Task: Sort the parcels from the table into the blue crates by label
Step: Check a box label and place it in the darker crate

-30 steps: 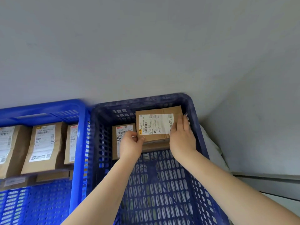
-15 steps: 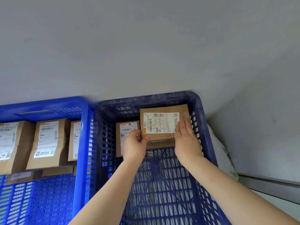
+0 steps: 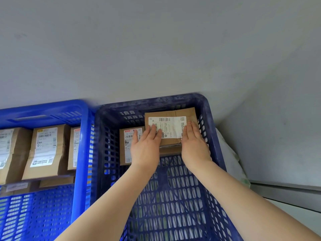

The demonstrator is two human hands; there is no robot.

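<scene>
Grey wall (image 3: 156,49) fills the upper field. Two blue crates stand side by side against it, rims touching: dark blue crate (image 3: 215,136) right, brighter blue crate (image 3: 81,153) left.

Brighter crate: three brown parcels in a row at the far end, labels up; the middle parcel (image 3: 45,150) shows whole, and the outer two are cut off by the frame edge and the crate wall.

Dark crate: your top parcel (image 3: 175,113) sits in the far right corner, white label (image 3: 171,126) facing up, on top of another box. A lower parcel (image 3: 127,146) lies just beside it on the left, partly under your left hand.

Your left hand (image 3: 146,146) lies flat, fingers (image 3: 152,130) straight and pressed together, tips on the label's left part. Your right hand (image 3: 194,145) lies flat too, fingers (image 3: 191,127) straight and together along the parcel's right edge. Neither hand curls round the box.
</scene>
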